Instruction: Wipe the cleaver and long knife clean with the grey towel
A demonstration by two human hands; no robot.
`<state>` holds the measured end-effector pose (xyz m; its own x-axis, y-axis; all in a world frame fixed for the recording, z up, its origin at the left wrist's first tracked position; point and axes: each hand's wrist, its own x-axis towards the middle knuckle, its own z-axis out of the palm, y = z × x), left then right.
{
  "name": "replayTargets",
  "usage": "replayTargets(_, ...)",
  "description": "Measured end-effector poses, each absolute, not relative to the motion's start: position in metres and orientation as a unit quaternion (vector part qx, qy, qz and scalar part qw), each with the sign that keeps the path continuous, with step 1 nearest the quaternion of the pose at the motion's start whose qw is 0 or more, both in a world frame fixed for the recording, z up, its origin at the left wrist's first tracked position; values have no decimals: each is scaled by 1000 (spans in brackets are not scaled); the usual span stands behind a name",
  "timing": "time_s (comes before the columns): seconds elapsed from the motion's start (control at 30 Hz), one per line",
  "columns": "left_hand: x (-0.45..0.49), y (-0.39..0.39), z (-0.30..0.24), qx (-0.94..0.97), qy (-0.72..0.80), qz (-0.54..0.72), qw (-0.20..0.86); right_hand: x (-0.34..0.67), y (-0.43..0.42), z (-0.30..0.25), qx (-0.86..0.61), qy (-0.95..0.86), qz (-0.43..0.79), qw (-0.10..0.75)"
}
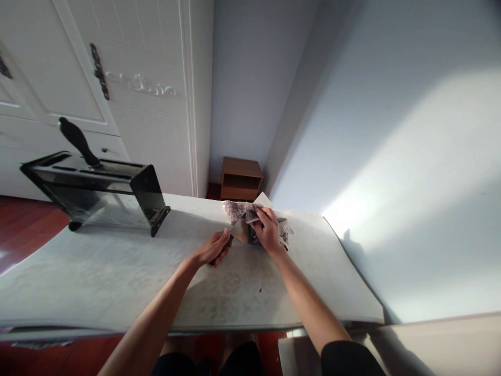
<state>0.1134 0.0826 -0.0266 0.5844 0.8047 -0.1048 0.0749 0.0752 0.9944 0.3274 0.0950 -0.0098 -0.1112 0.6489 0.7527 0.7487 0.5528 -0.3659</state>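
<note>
Shaggy cloth (235,210), smooth metal knife blade (240,230).

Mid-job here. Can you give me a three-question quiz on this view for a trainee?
1. Multiple choice: where does the black-framed holder stand in the picture? A) Left of both hands. B) Between the hands. C) Right of both hands.
2. True or false: the left hand grips a dark handle.
3. Open: what does the right hand hold?

Key:
1. A.
2. True.
3. A shaggy greyish cloth.
</note>
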Motion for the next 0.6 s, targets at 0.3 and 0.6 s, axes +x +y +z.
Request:
replayTargets(0.3,109,84,-16,584,342,259,689,355,126,14,-535,-676,-21,506)
replayTargets(0.6,107,86,-20,569,334,251,709,370,130,24,-596,-599,117,522)
